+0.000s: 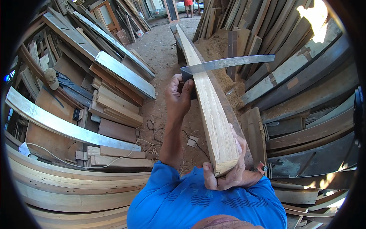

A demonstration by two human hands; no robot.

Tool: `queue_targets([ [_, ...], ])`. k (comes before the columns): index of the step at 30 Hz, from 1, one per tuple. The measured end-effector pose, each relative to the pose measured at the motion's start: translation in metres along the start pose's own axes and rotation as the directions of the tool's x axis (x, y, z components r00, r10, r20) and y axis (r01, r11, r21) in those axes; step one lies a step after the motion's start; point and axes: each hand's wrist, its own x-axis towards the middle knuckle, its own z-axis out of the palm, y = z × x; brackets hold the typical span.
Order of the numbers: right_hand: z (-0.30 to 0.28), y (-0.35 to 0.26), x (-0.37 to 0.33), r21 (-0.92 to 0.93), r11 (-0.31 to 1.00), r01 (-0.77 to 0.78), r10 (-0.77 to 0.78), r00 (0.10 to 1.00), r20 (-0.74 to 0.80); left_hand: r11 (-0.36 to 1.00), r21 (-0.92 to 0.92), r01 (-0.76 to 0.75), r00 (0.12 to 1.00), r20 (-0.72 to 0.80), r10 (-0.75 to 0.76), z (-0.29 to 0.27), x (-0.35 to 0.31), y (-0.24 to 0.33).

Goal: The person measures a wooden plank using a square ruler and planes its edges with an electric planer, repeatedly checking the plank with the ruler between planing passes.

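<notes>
A long pale timber beam (211,104) stretches away from my chest, its near end close to my blue shirt. My left hand (179,93) is closed on the dark stock of a try square (236,62), thumb on the near side. The stock is at the beam's left edge, and the flat metal blade lies across the top face, reaching well past the right edge. My right hand (228,173) wraps round the beam's near end, with the thumb at the left of the end and the fingers along the right side. The underside of the beam is hidden.
A dark bench plank (230,122) runs along the beam's right. Stacked boards (122,107) line the left, and more planks (297,91) lean at the right. Sawdust (217,47) covers ground beyond. A cable (152,128) lies on the floor; a person (188,7) stands far off.
</notes>
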Motion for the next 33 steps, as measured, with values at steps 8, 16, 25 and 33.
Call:
queue_targets([
  [8,0.015,-0.005,-0.009,0.072,0.990,-0.118,0.129,0.976,-0.174,0.999,0.035,0.037,0.999,0.037,-0.039,-0.002,-0.006,0.009],
  [16,0.006,0.006,-0.027,0.154,0.971,-0.183,0.199,0.975,-0.097,0.995,0.102,0.021,0.997,-0.073,-0.014,0.008,0.012,-0.018],
  [25,0.007,-0.007,-0.020,0.118,0.965,-0.234,0.246,0.964,-0.096,0.993,0.036,0.108,0.986,-0.128,-0.103,0.000,0.081,-0.116],
  [33,0.011,-0.009,-0.029,0.067,0.976,-0.207,0.215,0.960,-0.178,0.994,0.062,0.094,0.992,-0.091,-0.088,-0.002,0.081,-0.119],
])
